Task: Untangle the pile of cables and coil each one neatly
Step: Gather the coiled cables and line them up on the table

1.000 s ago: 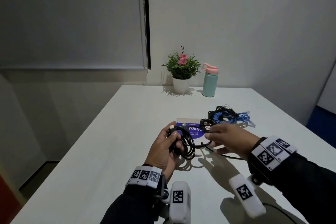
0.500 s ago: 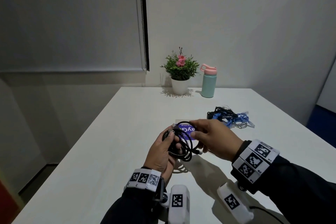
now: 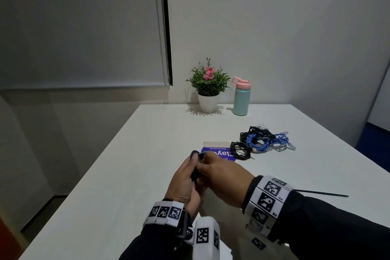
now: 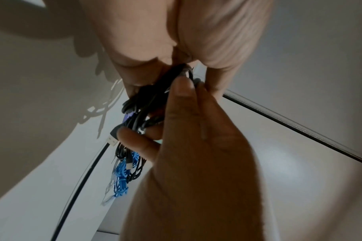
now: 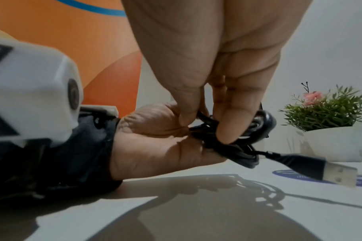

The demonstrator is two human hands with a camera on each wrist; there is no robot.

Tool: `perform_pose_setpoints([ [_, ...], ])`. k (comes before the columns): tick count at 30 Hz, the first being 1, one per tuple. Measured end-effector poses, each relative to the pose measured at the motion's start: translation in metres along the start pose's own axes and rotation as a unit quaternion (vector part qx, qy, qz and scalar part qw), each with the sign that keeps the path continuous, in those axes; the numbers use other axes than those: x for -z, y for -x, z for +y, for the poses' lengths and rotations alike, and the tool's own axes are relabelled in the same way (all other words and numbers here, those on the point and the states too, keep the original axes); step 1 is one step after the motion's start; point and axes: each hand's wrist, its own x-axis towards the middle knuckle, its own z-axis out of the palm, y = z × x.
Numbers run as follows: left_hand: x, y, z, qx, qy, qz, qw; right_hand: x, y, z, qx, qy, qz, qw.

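Both hands meet above the near part of the desk [image 3: 130, 175] and grasp one bundled black cable [image 5: 233, 145]: the left hand [image 3: 185, 183] holds the bundle in its curled fingers, and the right hand [image 3: 223, 177] pinches its loops between thumb and fingers. A USB plug [image 5: 328, 171] sticks out of the bundle. Farther right on the desk lie a small black coil [image 3: 240, 151] on a purple card [image 3: 219, 153] and a tangled pile [image 3: 266, 140] of blue and black cables.

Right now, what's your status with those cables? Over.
Both hands, left and right, gripping one coiled black cable. Plug dangling loose. Tangled pile waiting on table. Nothing in the way.
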Motion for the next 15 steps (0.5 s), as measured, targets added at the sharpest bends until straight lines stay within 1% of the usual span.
perform_pose_setpoints([
  [2, 0.003, -0.003, -0.004, -0.013, -0.013, 0.011, 1.0, 0.002, 0.0, 0.002, 0.025, 0.021, -0.035, 0.999],
  [3, 0.005, -0.004, -0.004, -0.022, -0.015, 0.018, 0.999, 0.006, -0.001, 0.002, 0.043, 0.002, -0.055, 0.998],
  [4, 0.005, -0.005, -0.003, -0.034, -0.015, 0.028, 0.999, 0.01, -0.001, 0.004, 0.063, -0.033, -0.078, 0.994],
  [5, 0.005, -0.005, 0.0, -0.046, -0.012, 0.038, 0.998, 0.018, -0.001, 0.006, 0.069, -0.095, -0.1, 0.988],
  [6, 0.006, -0.007, 0.001, -0.054, -0.01, 0.046, 0.997, 0.028, 0.0, 0.011, 0.042, -0.185, -0.119, 0.975],
  [7, 0.008, -0.009, 0.002, -0.056, -0.009, 0.053, 0.997, 0.039, 0.0, 0.018, -0.003, -0.279, -0.126, 0.952],
  [8, 0.008, -0.009, 0.002, -0.056, -0.006, 0.062, 0.997, 0.047, -0.002, 0.028, -0.045, -0.326, -0.108, 0.938],
  [9, 0.007, -0.009, 0.002, -0.051, 0.003, 0.069, 0.996, 0.053, -0.007, 0.041, -0.086, -0.318, -0.072, 0.941],
  [10, 0.006, -0.009, 0.001, -0.042, 0.016, 0.07, 0.997, 0.056, -0.013, 0.054, -0.116, -0.249, -0.037, 0.961],
  [11, 0.005, -0.009, 0.001, -0.031, 0.027, 0.064, 0.997, 0.057, -0.019, 0.068, -0.138, -0.153, -0.019, 0.978],
  [12, 0.005, -0.008, 0.002, -0.018, 0.032, 0.052, 0.998, 0.056, -0.025, 0.079, -0.154, -0.055, -0.028, 0.986],
  [13, 0.004, -0.007, 0.004, -0.003, 0.036, 0.038, 0.999, 0.053, -0.03, 0.088, -0.175, 0.023, -0.065, 0.982],
  [15, 0.004, -0.005, 0.007, 0.03, 0.044, 0.015, 0.998, 0.041, -0.036, 0.103, -0.206, 0.12, -0.165, 0.957],
])
